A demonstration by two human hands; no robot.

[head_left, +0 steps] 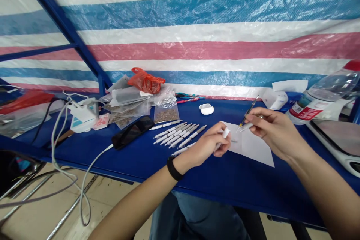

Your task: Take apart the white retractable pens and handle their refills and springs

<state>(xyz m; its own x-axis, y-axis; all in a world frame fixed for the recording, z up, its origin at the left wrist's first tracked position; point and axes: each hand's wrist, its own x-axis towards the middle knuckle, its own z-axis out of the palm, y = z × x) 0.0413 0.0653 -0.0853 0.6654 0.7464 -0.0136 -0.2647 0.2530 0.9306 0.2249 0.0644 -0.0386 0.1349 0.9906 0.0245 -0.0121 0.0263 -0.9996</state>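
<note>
My left hand [209,143], with a black band on its wrist, is closed around a white pen barrel [226,132]. My right hand [271,129] pinches a thin pen refill [252,108], dark with a yellowish section near its lower end. A whitish pen part [247,126] also sits between those fingers. Both hands hover over a sheet of white paper [254,146], where a small dark piece [234,141] shows beside my left fingers. Left of my left hand, several white pens with grey tips [180,135] lie roughly side by side on the blue table [225,180].
A black phone [132,132] on a white cable, clear bags of small parts [165,114] and an orange plastic bag [145,80] occupy the left. A white earbud case [206,109] lies behind the hands. On the right are a bottle [312,105] and a scale [337,142].
</note>
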